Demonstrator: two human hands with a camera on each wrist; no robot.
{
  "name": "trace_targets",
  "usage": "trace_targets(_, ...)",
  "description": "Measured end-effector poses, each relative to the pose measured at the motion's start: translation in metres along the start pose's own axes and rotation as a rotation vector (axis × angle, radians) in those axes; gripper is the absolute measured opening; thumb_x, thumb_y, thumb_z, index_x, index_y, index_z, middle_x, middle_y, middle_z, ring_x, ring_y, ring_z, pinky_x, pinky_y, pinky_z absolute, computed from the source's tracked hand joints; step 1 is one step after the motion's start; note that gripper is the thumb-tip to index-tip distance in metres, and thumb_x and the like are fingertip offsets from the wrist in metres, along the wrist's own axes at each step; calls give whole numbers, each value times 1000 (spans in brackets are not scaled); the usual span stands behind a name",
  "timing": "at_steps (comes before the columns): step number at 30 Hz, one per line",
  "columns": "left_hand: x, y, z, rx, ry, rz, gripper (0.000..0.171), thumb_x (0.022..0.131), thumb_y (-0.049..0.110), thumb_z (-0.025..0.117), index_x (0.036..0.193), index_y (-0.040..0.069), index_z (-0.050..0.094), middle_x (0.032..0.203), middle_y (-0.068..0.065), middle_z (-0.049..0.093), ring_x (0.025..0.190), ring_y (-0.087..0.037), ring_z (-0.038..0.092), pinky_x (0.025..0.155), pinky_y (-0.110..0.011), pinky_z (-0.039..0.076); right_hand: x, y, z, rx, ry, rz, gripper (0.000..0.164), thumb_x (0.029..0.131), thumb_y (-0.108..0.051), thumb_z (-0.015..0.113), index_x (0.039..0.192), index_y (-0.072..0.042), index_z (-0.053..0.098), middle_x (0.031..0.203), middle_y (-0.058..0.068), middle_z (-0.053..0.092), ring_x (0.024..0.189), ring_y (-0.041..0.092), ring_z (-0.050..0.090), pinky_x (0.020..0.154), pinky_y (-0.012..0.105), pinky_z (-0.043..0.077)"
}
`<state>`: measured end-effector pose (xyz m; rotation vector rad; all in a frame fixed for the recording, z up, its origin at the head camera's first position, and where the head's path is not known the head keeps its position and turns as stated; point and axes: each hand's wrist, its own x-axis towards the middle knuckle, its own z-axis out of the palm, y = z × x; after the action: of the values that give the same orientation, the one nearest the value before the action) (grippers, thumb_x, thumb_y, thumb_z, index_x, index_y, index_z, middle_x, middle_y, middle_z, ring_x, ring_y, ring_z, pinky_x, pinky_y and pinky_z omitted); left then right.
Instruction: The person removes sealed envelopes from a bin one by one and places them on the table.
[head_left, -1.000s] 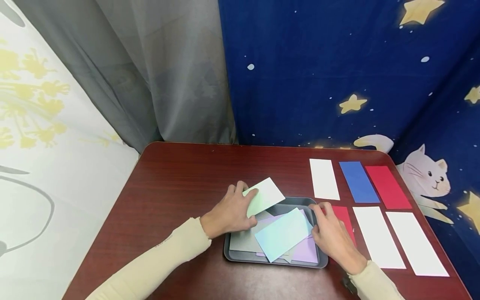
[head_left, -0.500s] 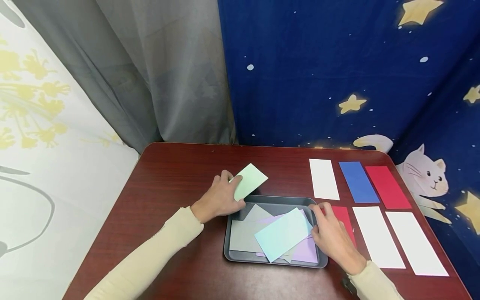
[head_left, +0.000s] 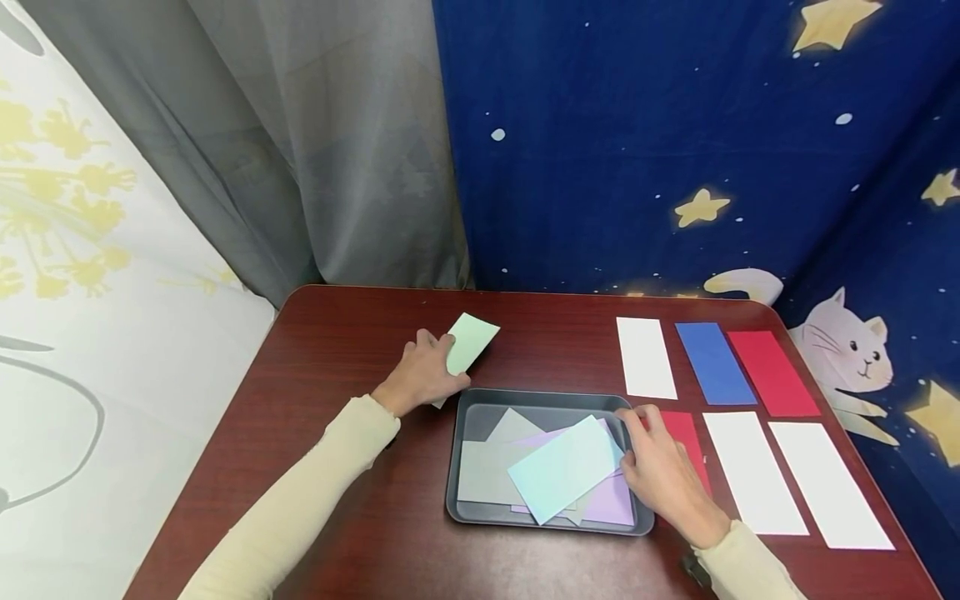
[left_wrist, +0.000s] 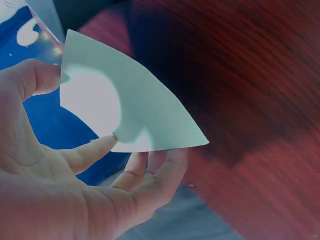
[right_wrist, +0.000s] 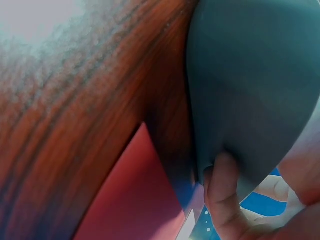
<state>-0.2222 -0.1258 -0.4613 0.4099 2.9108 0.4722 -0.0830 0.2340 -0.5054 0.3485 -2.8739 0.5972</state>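
Note:
In the head view my left hand [head_left: 422,372] pinches a pale green paper card [head_left: 472,340] beyond the upper left corner of a grey tray [head_left: 480,418]. The left wrist view shows that card [left_wrist: 150,105] bowed between thumb and fingers, with a shadow on the table beside it. My right hand [head_left: 666,477] grips the tray's right rim; up close in the right wrist view, fingers [right_wrist: 224,187] press on the tray's side [right_wrist: 245,75]. Inside the tray, a light blue card [head_left: 566,469] lies across grey cards [head_left: 487,472] and lilac ones [head_left: 611,502].
Right of the tray, cards lie flat in two rows: a white card [head_left: 647,358], a blue card [head_left: 715,363] and a red card [head_left: 774,373] behind, with another red card [head_left: 684,433] and white cards [head_left: 753,472] in front. Curtains [head_left: 637,150] hang behind the table [head_left: 360,333].
My left hand has carried the green card from over the tray leftward and away, past its upper left corner. The right hand stays on the tray's rim.

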Motion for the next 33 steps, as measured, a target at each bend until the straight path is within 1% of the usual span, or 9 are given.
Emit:
trace_targets(6,13,-13,5,5,-14,-71,81,85,50,62,147,4,39,126,-28,38,104,-41,46,84,-49,45,0,0,1,2,-1,4,60,76,4,69,132,-7,53,120,15,47,42,7,35,40,22,37)
trace_targets(10,18,-15,8,14,-14,-124,82,85,51,62,147,2,38,127,-31,36,106,-44,47,82,-50,47,0,0,1,4,-2,8,60,76,4,69,132,-8,53,120,15,47,42,7,35,40,22,37)
trace_targets(15,22,-10,11,55,-26,-202,85,85,54,64,147,1,39,127,-31,36,106,-44,47,76,-50,50,0,0,1,4,-1,8,60,76,4,69,132,-7,53,120,15,47,42,7,35,40,22,36)
trace_targets(19,24,-5,14,122,-45,-267,84,84,57,64,143,2,42,122,-31,38,102,-44,48,71,-50,51,0,0,1,3,0,4,60,76,4,68,132,-7,53,120,15,47,41,7,34,39,22,36)
trace_targets(23,25,-3,16,170,-49,-308,82,83,58,63,139,1,44,118,-31,38,100,-44,47,67,-49,51,0,0,1,1,0,4,59,76,4,68,132,-7,53,121,15,47,40,6,33,39,22,35)
trace_targets(28,29,1,18,174,-55,-357,83,83,61,63,136,0,44,118,-31,37,101,-43,46,65,-48,50,0,0,1,-4,7,0,59,76,4,68,132,-7,53,121,16,47,40,6,32,39,22,35)
trace_targets(33,32,6,19,181,-72,-391,88,83,64,61,139,-1,40,119,-30,36,99,-41,46,62,-46,49,0,0,1,-5,9,-1,59,76,4,68,132,-6,53,120,16,47,40,6,32,39,22,35)
